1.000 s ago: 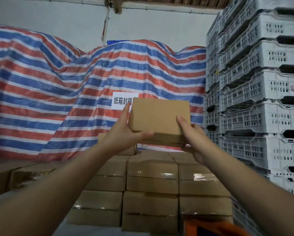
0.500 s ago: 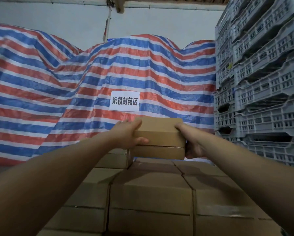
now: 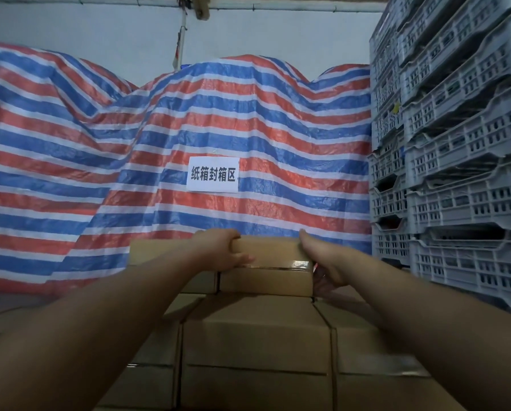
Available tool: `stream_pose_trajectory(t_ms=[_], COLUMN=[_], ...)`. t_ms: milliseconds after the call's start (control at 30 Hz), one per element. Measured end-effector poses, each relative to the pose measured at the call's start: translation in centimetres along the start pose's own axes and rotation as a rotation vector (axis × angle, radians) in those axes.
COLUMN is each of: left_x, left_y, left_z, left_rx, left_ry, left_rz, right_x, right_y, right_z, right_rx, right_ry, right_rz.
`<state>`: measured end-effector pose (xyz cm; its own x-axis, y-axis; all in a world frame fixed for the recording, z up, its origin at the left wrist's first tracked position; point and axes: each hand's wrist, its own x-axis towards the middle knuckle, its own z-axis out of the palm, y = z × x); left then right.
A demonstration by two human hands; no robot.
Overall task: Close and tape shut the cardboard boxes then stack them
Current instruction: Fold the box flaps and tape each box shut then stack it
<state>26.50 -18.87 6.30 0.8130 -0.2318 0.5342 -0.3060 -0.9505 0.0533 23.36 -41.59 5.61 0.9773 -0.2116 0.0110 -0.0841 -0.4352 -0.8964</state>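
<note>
The left hand gripped the left end of the box: the fingers curled over the top rear edge and the thumb pressed against the near face. The right hand held the right end of the same box, with the palm flat against the side and the thumb along the top edge; its fingers were hidden behind and below the box, so their curl could not be told. Both forearms reached forward from the bottom corners of the view.

The box sat between the two hands, closed, with a glossy strip of tape running along its near face. It rested on top of the stack of closed boxes, which filled the area below and nearer than the hands. A second box stood just left of the left hand, touching the held box at the same level.

Beyond the hands hung a red, white and blue striped tarpaulin, draped over bulky shapes. A white sign with black characters was fixed to it, directly above the hands. To the right of the right hand rose a tall stack of grey plastic crates. Above the tarpaulin was a pale wall.
</note>
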Motion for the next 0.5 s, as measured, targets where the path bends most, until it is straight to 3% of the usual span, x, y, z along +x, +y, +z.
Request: stream_pose_trajectory(t_ms=[167, 300, 500], left_x=[-1.8, -4.6, -10.1], left_y=[-1.2, -2.6, -3.9], left_z=[-1.6, -4.0, -9.2], left_rx=[0.027, -0.045, -0.064], left_ry=[0.027, 0.118, 0.408], left_rz=[-0.099, -0.079, -0.079], right_x=[-2.3, -4.5, -8.8], right_y=[-0.1, -1.4, -3.8], right_z=[0.5, 0.4, 0.9], right_rx=[0.049, -0.184, -0.404], right_ry=[-0.022, 0.161, 0.456], right_rz=[-0.006, -0.194, -0.555])
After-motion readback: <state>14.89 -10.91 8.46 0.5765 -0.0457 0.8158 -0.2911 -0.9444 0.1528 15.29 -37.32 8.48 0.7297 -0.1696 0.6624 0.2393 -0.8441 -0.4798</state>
